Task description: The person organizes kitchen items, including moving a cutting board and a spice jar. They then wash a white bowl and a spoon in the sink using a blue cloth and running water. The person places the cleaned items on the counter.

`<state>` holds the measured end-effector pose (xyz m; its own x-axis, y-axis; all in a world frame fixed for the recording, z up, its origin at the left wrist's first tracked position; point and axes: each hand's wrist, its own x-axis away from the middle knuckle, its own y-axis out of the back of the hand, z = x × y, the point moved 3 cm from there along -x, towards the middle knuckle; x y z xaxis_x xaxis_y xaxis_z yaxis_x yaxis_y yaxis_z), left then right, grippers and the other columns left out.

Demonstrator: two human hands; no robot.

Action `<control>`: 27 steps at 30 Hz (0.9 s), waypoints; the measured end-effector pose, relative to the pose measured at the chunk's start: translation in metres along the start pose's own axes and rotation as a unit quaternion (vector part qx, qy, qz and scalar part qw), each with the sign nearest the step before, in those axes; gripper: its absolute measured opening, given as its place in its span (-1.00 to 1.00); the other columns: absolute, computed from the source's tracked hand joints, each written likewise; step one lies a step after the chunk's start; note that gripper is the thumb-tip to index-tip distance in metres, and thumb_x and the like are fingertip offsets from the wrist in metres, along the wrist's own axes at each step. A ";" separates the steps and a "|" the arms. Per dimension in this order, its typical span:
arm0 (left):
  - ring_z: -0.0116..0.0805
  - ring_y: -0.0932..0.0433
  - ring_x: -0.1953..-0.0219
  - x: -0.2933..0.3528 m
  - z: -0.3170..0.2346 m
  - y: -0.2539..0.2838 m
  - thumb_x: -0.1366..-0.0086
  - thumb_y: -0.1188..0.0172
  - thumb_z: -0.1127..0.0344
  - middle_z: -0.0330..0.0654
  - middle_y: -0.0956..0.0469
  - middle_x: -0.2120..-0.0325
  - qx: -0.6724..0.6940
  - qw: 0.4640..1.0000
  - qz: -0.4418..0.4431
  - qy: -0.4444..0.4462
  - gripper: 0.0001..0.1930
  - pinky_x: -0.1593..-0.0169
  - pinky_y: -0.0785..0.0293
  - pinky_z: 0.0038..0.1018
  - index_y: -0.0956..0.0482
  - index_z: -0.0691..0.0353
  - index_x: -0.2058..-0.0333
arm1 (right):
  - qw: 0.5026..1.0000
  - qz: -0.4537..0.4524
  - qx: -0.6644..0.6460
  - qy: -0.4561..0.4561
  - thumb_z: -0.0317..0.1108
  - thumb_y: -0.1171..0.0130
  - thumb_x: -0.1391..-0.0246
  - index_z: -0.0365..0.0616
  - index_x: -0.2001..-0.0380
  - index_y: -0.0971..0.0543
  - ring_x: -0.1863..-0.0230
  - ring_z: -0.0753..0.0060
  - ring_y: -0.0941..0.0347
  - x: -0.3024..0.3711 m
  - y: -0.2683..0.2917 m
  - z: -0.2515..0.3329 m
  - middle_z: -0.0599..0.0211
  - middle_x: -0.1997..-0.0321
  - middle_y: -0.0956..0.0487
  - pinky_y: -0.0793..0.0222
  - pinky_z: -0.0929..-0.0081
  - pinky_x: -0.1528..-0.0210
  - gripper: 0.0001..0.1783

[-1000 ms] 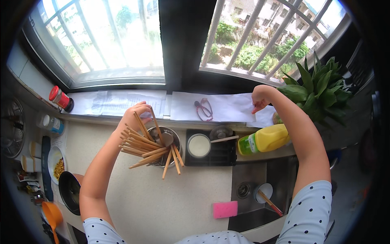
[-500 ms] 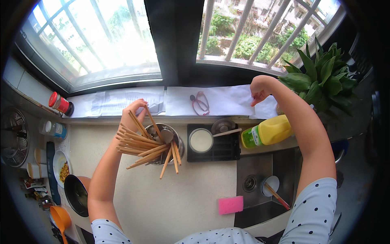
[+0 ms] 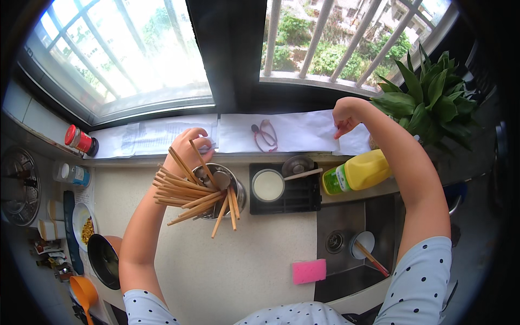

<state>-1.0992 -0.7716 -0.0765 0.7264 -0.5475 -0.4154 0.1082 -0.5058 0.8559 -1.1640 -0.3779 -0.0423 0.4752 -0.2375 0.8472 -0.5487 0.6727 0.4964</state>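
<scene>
Paper sheets [image 3: 303, 132] lie along the windowsill [image 3: 233, 160], near its front edge. Left hand [image 3: 188, 143], curled, and right hand [image 3: 345, 117], bent down, are over them; whether either grips cannot be told. Worktop [image 3: 244, 260] stretches from pan [image 3: 104, 261] to sponge [image 3: 309, 271].

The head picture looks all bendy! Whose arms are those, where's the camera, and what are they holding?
There's no robot: those are a person's own arms. The camera sits on their head, looking down, and its wide lens bends straight edges. The left hand and right hand are at the white papers on the windowsill; I can't tell whether either is gripping. On the counter stands a metal pot of chopsticks, and a pink sponge lies at the sink's edge.
</scene>
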 end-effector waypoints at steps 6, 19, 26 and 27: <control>-0.26 -0.51 0.38 -0.002 0.004 -0.001 0.01 -0.22 0.43 -0.15 -0.53 0.48 0.045 0.997 -0.018 0.059 -0.91 0.30 -0.46 -0.49 -0.58 0.28 0.47 | 1.000 0.007 -0.010 0.010 -0.73 0.08 0.07 -0.49 0.44 -0.36 0.35 0.16 -0.57 0.001 -0.002 0.000 -0.04 0.45 -0.52 -0.56 0.50 0.38 -0.93; -0.57 -0.44 0.41 0.033 0.023 -0.001 -0.20 -0.12 0.31 -0.25 -0.52 0.45 0.345 0.832 -0.209 0.381 -0.80 0.33 -0.39 -0.65 -0.53 0.32 0.27 | 0.997 0.028 -0.024 0.064 -0.71 0.04 0.12 -0.48 0.51 -0.41 0.38 0.13 -0.57 0.010 -0.011 0.009 -0.14 0.43 -0.53 -0.55 0.44 0.43 -0.96; -0.16 -0.45 0.05 0.015 -0.016 -0.002 -0.19 -0.11 0.42 -0.02 -0.49 0.16 0.172 0.968 -0.085 0.163 -0.77 0.00 -0.38 -0.31 -0.44 0.28 0.15 | 0.975 0.053 0.096 0.192 -0.69 0.05 0.09 -0.45 0.39 -0.35 0.37 0.12 -0.56 -0.023 -0.003 0.000 -0.10 0.37 -0.50 -0.55 0.42 0.40 -0.88; -0.15 -0.45 0.06 0.011 -0.019 -0.009 -0.18 -0.11 0.43 -0.02 -0.48 0.16 0.159 0.973 -0.079 0.147 -0.75 0.00 -0.38 -0.31 -0.43 0.28 0.14 | 0.968 0.053 0.112 0.216 -0.68 0.04 0.09 -0.43 0.39 -0.35 0.37 0.13 -0.56 -0.031 0.000 -0.004 -0.08 0.37 -0.50 -0.55 0.43 0.40 -0.88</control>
<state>-1.0794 -0.7605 -0.0828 0.8856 -0.2559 -0.3876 0.0521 -0.7745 0.6304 -1.1760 -0.3682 -0.0696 0.6252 0.1730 0.7611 -0.7225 0.4972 0.4805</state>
